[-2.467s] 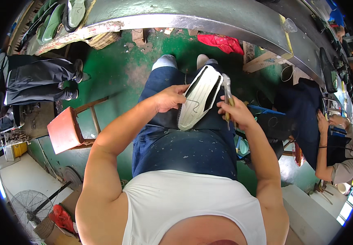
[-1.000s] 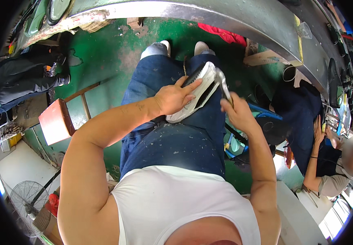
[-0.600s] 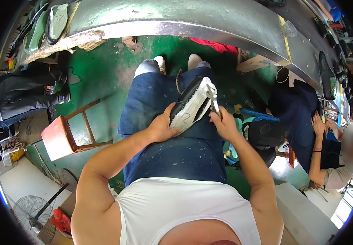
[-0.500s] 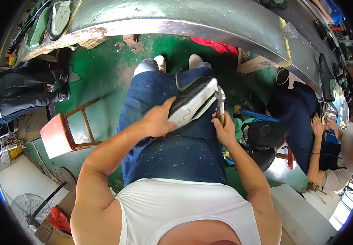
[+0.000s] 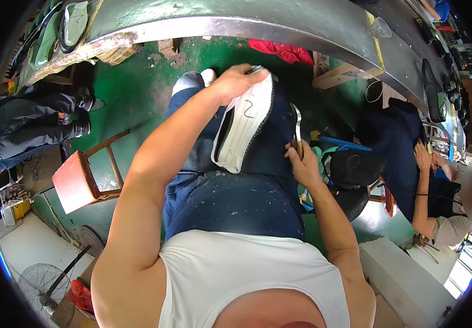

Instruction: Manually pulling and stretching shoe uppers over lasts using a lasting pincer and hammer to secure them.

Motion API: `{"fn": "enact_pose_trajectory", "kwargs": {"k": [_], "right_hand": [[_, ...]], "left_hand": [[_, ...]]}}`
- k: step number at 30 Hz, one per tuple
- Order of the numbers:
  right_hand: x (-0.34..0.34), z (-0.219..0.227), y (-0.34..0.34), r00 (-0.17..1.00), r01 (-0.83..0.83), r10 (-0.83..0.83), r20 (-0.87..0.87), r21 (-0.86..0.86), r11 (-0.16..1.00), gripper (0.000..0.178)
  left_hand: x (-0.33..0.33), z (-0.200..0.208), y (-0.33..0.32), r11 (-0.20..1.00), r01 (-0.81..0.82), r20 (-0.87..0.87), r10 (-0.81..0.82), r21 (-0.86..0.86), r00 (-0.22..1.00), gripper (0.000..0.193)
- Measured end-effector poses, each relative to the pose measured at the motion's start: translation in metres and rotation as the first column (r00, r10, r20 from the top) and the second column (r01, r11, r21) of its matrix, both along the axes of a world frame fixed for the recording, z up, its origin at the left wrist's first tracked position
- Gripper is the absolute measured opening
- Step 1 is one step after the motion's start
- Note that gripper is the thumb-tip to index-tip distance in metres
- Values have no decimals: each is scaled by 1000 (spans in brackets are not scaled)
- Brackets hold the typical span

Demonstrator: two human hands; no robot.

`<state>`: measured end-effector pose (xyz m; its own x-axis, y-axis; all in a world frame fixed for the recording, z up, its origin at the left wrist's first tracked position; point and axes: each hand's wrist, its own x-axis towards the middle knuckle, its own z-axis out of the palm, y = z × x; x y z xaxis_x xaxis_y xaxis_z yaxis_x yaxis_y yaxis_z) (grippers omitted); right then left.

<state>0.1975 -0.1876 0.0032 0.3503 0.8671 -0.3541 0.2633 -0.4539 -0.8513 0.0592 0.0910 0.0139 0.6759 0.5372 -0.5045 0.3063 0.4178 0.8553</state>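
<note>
My left hand (image 5: pixel 238 85) is closed round one end of a shoe (image 5: pixel 247 117) and holds it over my lap. Its pale underside faces up, with a dark pen mark and gathered dark edges; the upper is mostly hidden beneath. To the right of the shoe, my right hand (image 5: pixel 305 167) grips what look like metal pincers (image 5: pixel 297 123) by the handle, curved head pointing away from me. A gap separates the tool from the shoe. Under both lies a dark blue apron (image 5: pixel 230 202) flecked with white bits.
A long metal-topped bench (image 5: pixel 203 27) crosses the far side, with shoe parts (image 5: pixel 74 24) at its left end. A red-seated stool (image 5: pixel 74 183) stands left, near another person's legs (image 5: pixel 39 117). On the right, a seated co-worker (image 5: pixel 427 202) works near black bags (image 5: pixel 353 169).
The shoe has been turned so its underside faces up. My left hand has shifted from its near left side to its far end. The pincers have come away from the shoe.
</note>
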Motion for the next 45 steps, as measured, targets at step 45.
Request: {"fn": "enact_pose_trajectory", "kwargs": {"k": [45], "right_hand": [[-36, 28, 64, 960, -263, 278, 25, -248, 932, 30]], "left_hand": [[-59, -36, -72, 903, -149, 90, 201, -403, 975, 71]]}}
